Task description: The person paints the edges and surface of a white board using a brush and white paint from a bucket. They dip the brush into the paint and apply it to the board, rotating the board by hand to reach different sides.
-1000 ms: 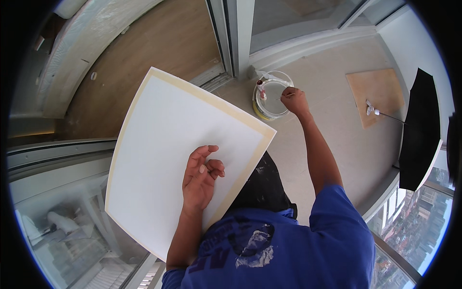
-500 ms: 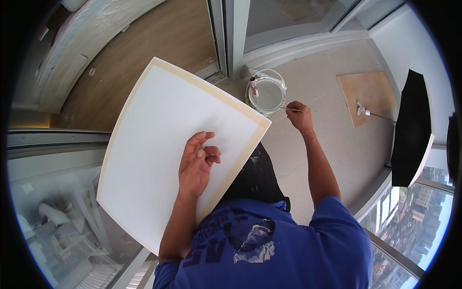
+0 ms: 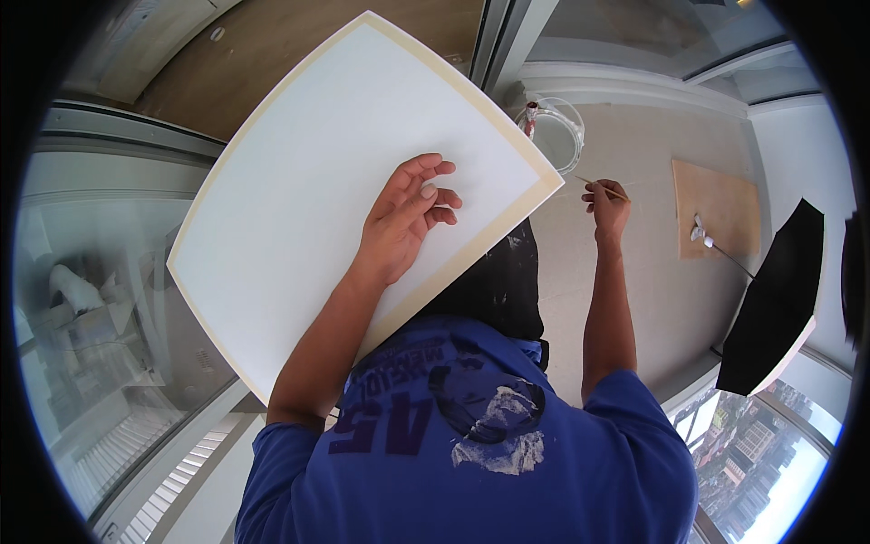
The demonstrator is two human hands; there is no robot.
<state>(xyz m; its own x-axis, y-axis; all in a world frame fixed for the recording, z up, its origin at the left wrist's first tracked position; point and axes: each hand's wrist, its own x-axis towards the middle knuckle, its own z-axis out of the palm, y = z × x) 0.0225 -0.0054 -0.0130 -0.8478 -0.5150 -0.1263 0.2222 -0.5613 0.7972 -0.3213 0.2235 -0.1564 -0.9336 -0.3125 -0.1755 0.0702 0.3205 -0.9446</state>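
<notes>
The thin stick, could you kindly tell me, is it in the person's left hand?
No, the right hand grips the thin stick, while the left hand is over the white board.

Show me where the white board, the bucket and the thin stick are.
White board [image 3: 313, 177]: head view, on its plain white surface.
Bucket [image 3: 577, 152]: head view, on the right of its rim.
Thin stick [image 3: 615, 191]: head view, on its shaft.

Likely high-rise balcony [image 3: 648, 136]: glass panels [image 3: 109, 218], city buildings [image 3: 754, 442] far below.
</notes>
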